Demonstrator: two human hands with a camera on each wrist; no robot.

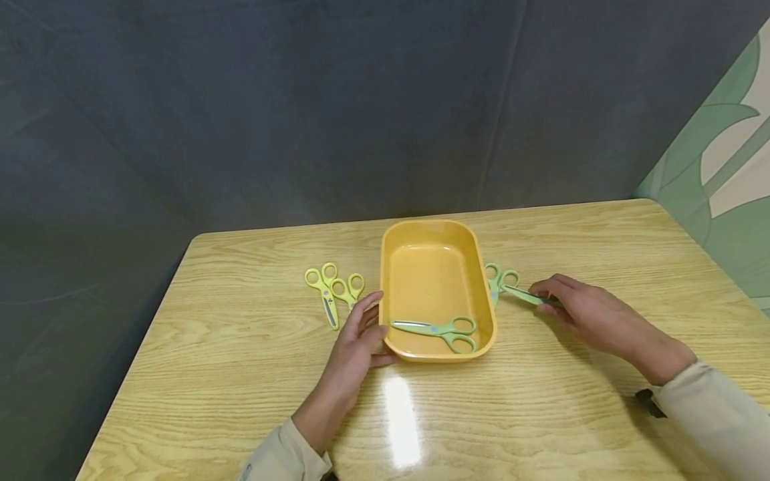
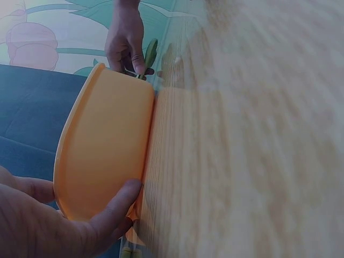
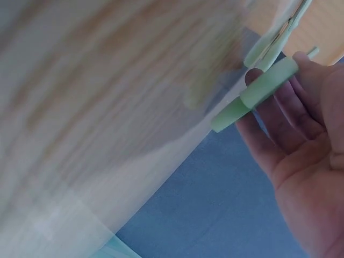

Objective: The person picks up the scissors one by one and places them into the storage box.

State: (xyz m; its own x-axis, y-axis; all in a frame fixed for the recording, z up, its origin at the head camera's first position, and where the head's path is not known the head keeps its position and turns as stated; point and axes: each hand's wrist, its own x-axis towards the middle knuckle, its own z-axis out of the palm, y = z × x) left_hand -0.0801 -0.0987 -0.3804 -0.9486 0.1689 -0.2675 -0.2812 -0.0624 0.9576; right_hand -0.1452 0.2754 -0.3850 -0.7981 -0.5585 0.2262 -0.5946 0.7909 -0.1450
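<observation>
A yellow-orange plastic tray (image 1: 430, 280) stands on the table, and one pair of green scissors (image 1: 434, 329) lies in its near end. My left hand (image 1: 355, 341) holds the tray's near left corner, thumb low on the near wall (image 2: 105, 140) and fingers along the left side. Right of the tray, my right hand (image 1: 580, 310) pinches another pair of green scissors (image 3: 269, 86) by the handles, the blades pointing left towards the tray. Just beyond those blades, a further green pair (image 1: 493, 280) lies against the tray's right side, partly hidden.
Two pairs of yellow scissors (image 1: 325, 290) lie on the wood-grain table (image 1: 240, 374) left of the tray, one partly covered by my left fingers. A dark cloth (image 1: 337, 113) hangs behind the table. A wall with a green leaf pattern (image 1: 722, 174) stands at the right.
</observation>
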